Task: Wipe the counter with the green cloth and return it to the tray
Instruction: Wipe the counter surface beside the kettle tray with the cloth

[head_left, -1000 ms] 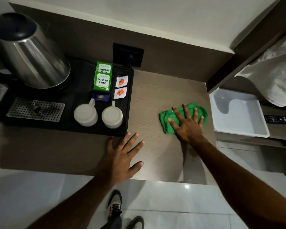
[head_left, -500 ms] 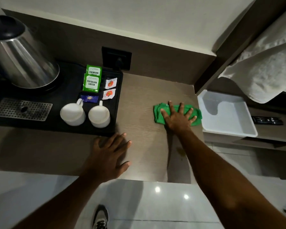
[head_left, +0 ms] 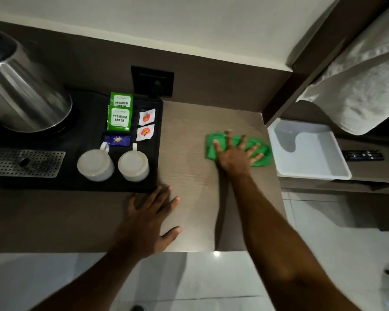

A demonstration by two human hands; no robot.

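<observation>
The green cloth (head_left: 262, 153) lies flat on the wooden counter (head_left: 189, 153) near its right end. My right hand (head_left: 234, 153) presses on it with fingers spread, covering its middle. My left hand (head_left: 151, 218) rests flat on the counter near the front edge, fingers apart, holding nothing. The white tray (head_left: 337, 167) sits empty just right of the cloth, on a lower shelf.
A black tray (head_left: 153, 176) on the left carries a steel kettle (head_left: 25, 95), two upturned white cups (head_left: 96, 164), green tea packets (head_left: 119, 117) and sachets. A wall socket (head_left: 152, 80) is behind. A white towel (head_left: 364, 79) hangs at upper right; a remote (head_left: 362, 154) lies beyond the tray.
My right hand slid the green cloth away from me and to the right, closer to the white tray. My left hand stayed planted on the counter.
</observation>
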